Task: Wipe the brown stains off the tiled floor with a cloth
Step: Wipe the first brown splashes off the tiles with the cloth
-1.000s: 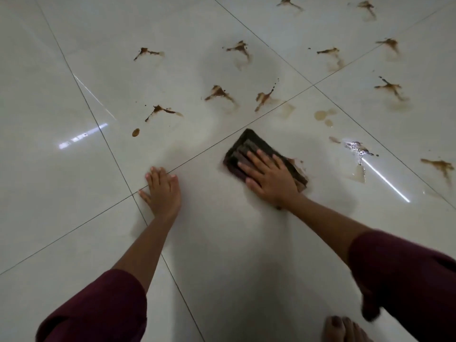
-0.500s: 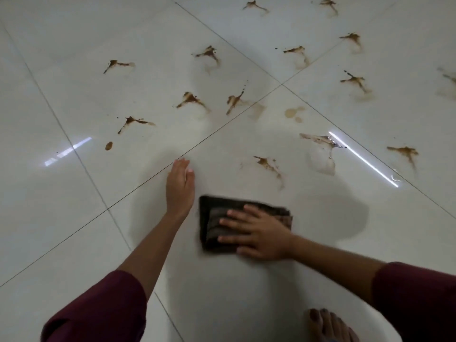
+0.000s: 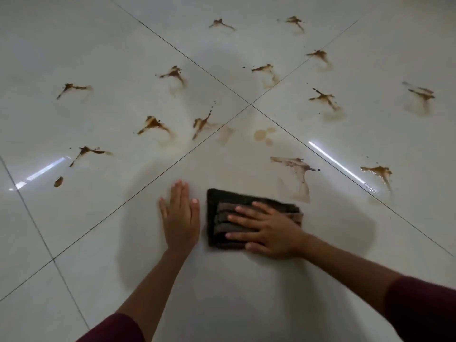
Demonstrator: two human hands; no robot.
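A folded dark brown cloth point(image 3: 219, 206) lies flat on the glossy white tiled floor point(image 3: 246, 292). My right hand point(image 3: 269, 230) presses on it with fingers spread and straight, pointing left. Just left of the cloth, my left hand point(image 3: 181, 215) rests flat on the tile, fingers together and pointing away from me. Several brown stains mark the tiles beyond the hands. The nearest is a smeared stain point(image 3: 296, 169) up and right of the cloth. Another stain point(image 3: 203, 123) sits by the grout line, and a pale ring stain point(image 3: 262, 135) lies near the tile crossing.
Dark grout lines cross at a joint point(image 3: 250, 104) ahead of the hands. More brown stains spread over the far left tile point(image 3: 153, 124), the far tiles point(image 3: 262, 69) and the right tile point(image 3: 377, 171). Bright light streaks reflect off the floor at left and right.
My right hand has dragged the cloth from the far stains back toward me and turned it sideways. The stain that showed just beyond the cloth is gone. My left hand has shifted right, close beside the cloth.
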